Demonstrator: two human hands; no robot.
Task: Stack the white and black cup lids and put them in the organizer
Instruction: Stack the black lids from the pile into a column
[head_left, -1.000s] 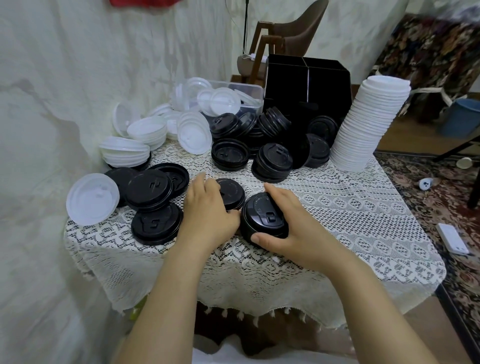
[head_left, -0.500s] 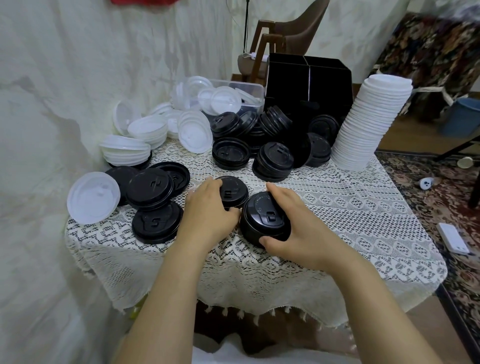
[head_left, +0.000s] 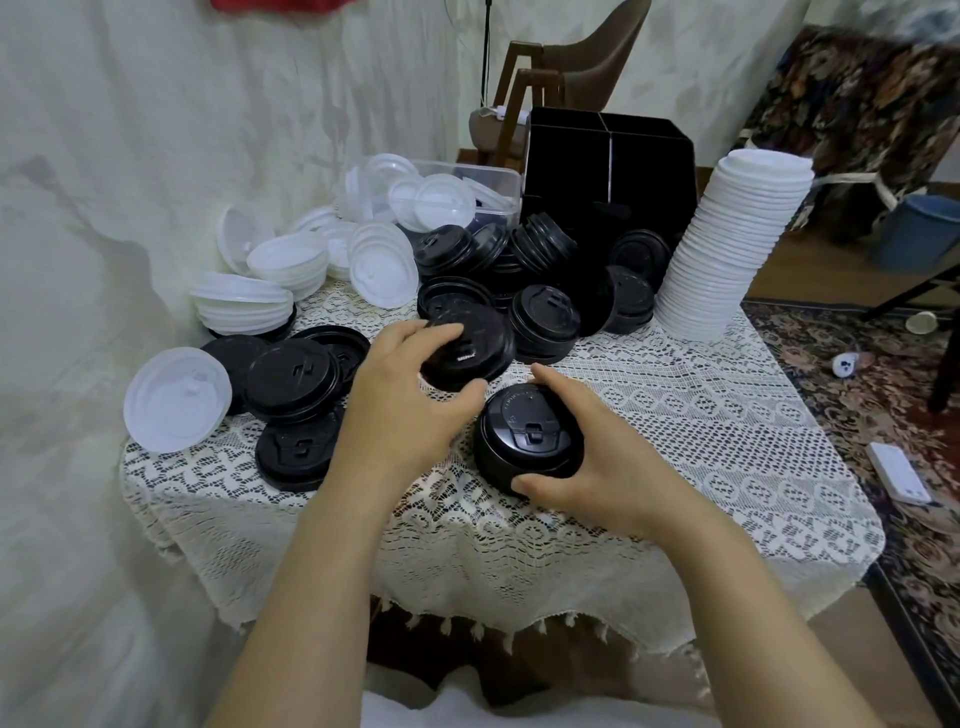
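With our left hand (head_left: 405, 395) pinching one black lid (head_left: 467, 348) by its rim above the tablecloth (head_left: 701, 426) and our right hand (head_left: 587, 462) gripping the black stack (head_left: 527, 441), we judge these lids light, thin and slippery, best held at the edges.

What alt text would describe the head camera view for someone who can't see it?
The left hand holds a black lid beside the black stack gripped by the right hand on a lace-covered table. Behind stand a tall white stack and the black organizer.
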